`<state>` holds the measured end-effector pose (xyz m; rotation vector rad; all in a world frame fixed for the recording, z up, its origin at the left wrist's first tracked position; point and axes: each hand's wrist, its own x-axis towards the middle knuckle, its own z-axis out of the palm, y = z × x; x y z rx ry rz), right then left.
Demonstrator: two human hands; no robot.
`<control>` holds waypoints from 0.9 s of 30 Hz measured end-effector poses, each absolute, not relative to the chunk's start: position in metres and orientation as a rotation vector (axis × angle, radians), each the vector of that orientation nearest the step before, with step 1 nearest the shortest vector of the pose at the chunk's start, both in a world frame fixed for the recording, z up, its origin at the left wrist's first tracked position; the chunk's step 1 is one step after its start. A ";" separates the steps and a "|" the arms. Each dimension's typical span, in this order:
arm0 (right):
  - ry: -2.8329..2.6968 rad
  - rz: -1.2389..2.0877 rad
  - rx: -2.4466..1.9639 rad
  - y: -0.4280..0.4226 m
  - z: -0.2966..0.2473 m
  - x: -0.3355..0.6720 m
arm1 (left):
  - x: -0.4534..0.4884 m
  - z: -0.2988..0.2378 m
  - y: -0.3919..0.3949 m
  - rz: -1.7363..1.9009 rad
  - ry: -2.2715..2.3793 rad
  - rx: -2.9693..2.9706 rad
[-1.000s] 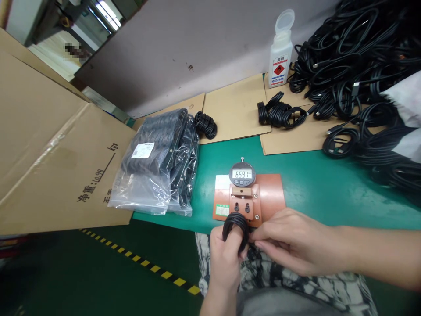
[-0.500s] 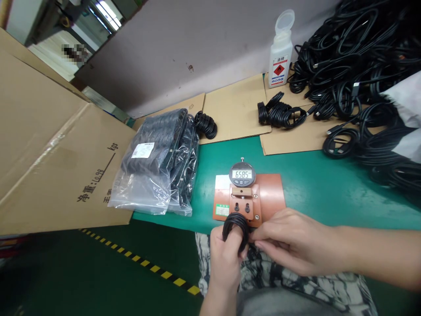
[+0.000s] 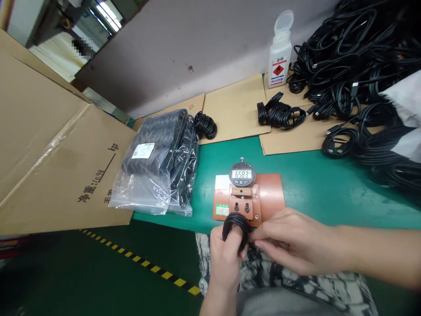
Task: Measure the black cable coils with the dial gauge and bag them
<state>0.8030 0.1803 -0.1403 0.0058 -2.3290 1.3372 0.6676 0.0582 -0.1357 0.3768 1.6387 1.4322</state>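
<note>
A small coil of black cable (image 3: 236, 221) is gripped in my left hand (image 3: 226, 254), with the thumb through its loop. Close beside it, my right hand (image 3: 289, 241) pinches at the right side of the coil; its fingertips seem to hold a part of the cable, mostly hidden. Just beyond both hands, an orange-brown fixture (image 3: 271, 193) lies at the front edge of the green table. The round digital gauge (image 3: 242, 174) mounted on it reads about 6583. Whether the cable touches the fixture is unclear.
Clear bags of coiled cables (image 3: 154, 153) lie left, beside a large cardboard box (image 3: 59, 153). One cable coil (image 3: 205, 125) and a cable bundle (image 3: 279, 113) rest on cardboard sheets (image 3: 235, 105). A white bottle (image 3: 280, 55) stands behind; a big cable heap (image 3: 348, 66) fills the right.
The last digits on the gauge display went from 6585 to about 6583. Both hands and the coil have stayed in place.
</note>
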 end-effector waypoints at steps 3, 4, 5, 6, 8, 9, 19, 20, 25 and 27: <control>-2.328 1.343 0.006 0.181 -0.140 0.803 | 0.667 -0.136 0.057 1.425 1.638 0.388; -2.327 1.347 0.006 0.181 -0.139 0.803 | 0.667 -0.136 0.057 1.422 1.640 0.393; -2.324 1.351 0.010 0.180 -0.139 0.803 | 0.667 -0.136 0.057 1.420 1.641 0.398; -2.321 1.352 0.011 0.180 -0.139 0.804 | 0.667 -0.136 0.057 1.419 1.643 0.401; -2.311 1.346 0.012 0.180 -0.139 0.804 | 0.667 -0.137 0.058 1.420 1.641 0.396; -2.307 1.344 0.012 0.181 -0.139 0.804 | 0.667 -0.137 0.058 1.421 1.637 0.389; -2.318 1.333 0.006 0.183 -0.138 0.803 | 0.665 -0.135 0.057 1.396 1.631 0.377; -2.323 1.331 0.008 0.182 -0.138 0.803 | 0.665 -0.136 0.057 1.397 1.629 0.371; -2.332 1.312 0.000 0.182 -0.138 0.803 | 0.666 -0.137 0.057 1.416 1.647 0.379; -2.328 1.313 0.001 0.182 -0.138 0.802 | 0.666 -0.137 0.057 1.418 1.664 0.386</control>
